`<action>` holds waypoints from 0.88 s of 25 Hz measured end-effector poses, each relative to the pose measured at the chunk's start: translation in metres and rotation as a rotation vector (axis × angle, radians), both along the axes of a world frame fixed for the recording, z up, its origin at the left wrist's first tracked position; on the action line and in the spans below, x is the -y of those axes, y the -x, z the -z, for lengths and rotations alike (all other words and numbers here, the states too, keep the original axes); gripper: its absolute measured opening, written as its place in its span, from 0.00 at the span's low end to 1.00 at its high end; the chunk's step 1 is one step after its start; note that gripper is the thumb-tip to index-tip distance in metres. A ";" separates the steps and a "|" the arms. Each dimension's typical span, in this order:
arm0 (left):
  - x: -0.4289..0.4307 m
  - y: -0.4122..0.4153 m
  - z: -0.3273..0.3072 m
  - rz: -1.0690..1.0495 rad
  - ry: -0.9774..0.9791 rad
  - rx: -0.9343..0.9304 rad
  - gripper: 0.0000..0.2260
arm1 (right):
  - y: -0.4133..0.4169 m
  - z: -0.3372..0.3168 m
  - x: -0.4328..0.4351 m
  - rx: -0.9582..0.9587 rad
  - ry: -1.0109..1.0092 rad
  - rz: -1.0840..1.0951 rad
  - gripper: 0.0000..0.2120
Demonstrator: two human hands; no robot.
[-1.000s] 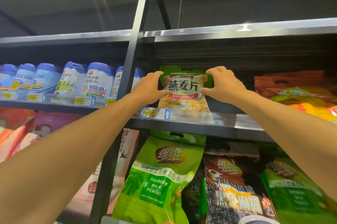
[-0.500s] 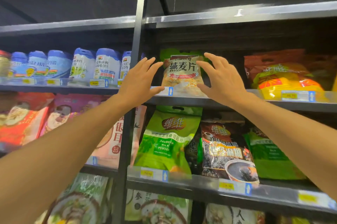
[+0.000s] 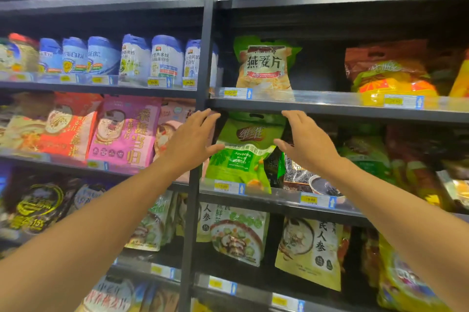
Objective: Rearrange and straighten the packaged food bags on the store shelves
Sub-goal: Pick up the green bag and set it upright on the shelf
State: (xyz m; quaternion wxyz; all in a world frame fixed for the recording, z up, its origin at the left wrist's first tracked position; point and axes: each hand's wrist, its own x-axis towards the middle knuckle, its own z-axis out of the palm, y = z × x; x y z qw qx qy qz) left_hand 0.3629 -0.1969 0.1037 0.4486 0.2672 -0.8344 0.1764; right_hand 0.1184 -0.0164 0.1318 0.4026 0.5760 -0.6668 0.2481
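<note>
A green soybean milk powder bag (image 3: 242,154) stands on the second shelf, just right of the black upright post. My left hand (image 3: 191,140) is at its left edge and my right hand (image 3: 305,143) at its right edge, both with fingers spread and thumbs touching or nearly touching the bag. Neither hand grips it. Above, on the upper shelf, a green oat flakes bag (image 3: 264,65) stands upright by itself.
A black upright post (image 3: 204,113) divides the shelving. A dark sesame bag (image 3: 302,172) leans right of the green bag. Blue-capped tubs (image 3: 166,57) line the upper left shelf, orange bags (image 3: 388,70) the upper right. Pink and red bags (image 3: 124,131) fill the left middle shelf.
Both hands have let go of the oat flakes bag on the upper shelf and dropped down to the soybean milk powder bag one shelf below. The view tilted downward.
</note>
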 end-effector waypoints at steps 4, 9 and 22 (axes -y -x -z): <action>-0.003 -0.002 0.027 0.044 -0.066 0.023 0.36 | -0.003 0.036 0.020 0.408 -0.162 -0.039 0.35; 0.008 0.016 0.048 0.197 -0.274 0.039 0.33 | -0.005 0.062 0.051 0.711 -0.345 -0.025 0.33; 0.094 0.107 0.048 0.326 -1.000 -0.409 0.21 | 0.044 0.067 0.132 0.978 -0.438 -0.167 0.53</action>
